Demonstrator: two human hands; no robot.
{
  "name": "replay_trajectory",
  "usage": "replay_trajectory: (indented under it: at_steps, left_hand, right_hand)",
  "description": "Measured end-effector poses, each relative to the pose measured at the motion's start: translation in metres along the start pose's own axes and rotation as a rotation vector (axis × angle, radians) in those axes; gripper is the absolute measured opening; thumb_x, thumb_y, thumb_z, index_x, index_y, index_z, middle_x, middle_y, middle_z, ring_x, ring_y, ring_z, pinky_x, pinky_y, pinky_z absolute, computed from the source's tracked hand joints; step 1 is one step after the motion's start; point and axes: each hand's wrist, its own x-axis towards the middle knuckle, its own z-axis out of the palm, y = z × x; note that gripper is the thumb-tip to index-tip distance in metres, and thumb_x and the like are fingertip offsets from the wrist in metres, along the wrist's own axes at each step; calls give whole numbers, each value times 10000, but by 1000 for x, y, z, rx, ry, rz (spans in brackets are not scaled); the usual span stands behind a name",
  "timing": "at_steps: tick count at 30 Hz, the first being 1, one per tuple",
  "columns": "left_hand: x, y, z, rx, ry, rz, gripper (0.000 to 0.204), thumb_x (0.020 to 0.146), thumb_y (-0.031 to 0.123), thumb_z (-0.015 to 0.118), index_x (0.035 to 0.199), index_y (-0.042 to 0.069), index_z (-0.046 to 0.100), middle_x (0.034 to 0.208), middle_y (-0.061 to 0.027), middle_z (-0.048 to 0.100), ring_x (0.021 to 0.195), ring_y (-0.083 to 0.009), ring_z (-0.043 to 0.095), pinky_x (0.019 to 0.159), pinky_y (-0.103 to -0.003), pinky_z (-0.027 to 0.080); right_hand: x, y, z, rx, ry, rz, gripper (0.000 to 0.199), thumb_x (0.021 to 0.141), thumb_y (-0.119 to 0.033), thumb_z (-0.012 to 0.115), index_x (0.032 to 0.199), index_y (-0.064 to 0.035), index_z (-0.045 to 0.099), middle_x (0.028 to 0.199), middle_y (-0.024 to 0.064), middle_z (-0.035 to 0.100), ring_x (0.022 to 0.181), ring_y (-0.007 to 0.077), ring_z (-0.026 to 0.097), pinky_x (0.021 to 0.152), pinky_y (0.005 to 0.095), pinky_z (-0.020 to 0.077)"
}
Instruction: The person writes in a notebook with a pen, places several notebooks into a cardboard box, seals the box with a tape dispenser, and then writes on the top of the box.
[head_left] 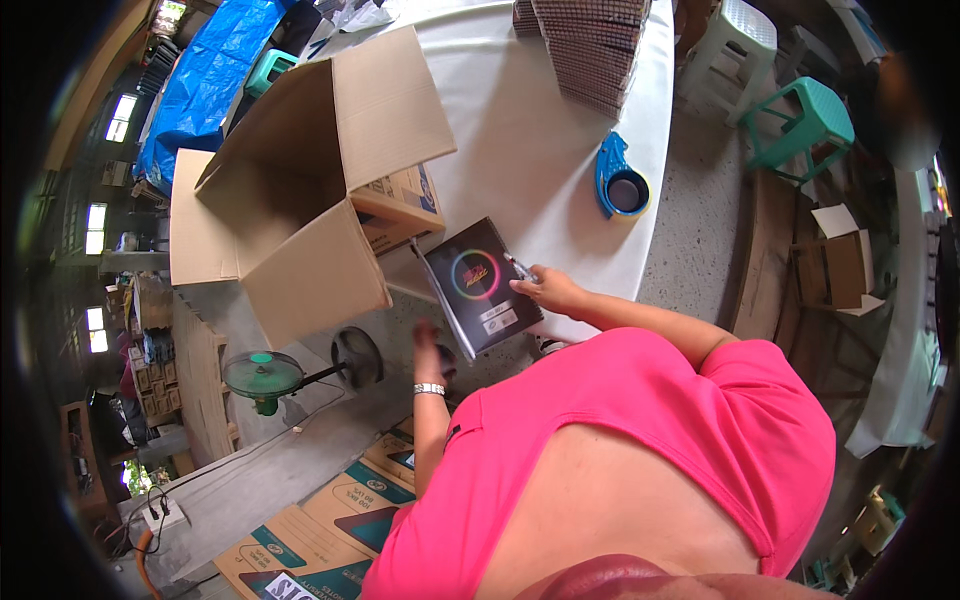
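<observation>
**Flat dark package held at the mouth of an open carton**

The right hand [548, 290] grips the upper edge of a flat dark package [482, 285], fingers closed on it along with a pen-like object; the left hand [430, 345] reaches beneath, its grip hidden. The package lies just beside the open cardboard carton [310, 180], not yet inside. On the white table [520, 150] remain a stack of similar packages [595, 45] and a blue tape dispenser [620, 185]. The carton's raised flaps crowd the opening.
</observation>
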Motion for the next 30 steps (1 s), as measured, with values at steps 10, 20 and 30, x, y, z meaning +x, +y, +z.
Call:
replay_trajectory:
  at_steps: [10,20,30]
  left_hand:
    - [60,62,139,109,-210,88,456,768,83,709,1114,-74,455,911,-149,623,628,-182,589,476,-287,466]
    - [204,222,237,-165,189,446,259,783,26,506,1035,2,562,798,-104,575,535,-168,537,487,-295,452]
    - [188,187,348,449,83,935,209,755,-20,521,938,36,604,1009,-125,490,865,-242,535,812,-377,460]
  right_hand:
    - [59,-30,-109,-297,244,-243,670,724,-487,682,1118,47,586,976,244,650,873,390,637,806,425,504]
    - [126,-157,-205,-179,339,-658,513,829,-346,603,1227,-26,548,1159,245,574,1074,374,559,941,404,433]
    - [129,-63,-222,-713,667,-446,180,807,-157,531,831,-12,634,918,174,644,896,323,627,777,420,496]
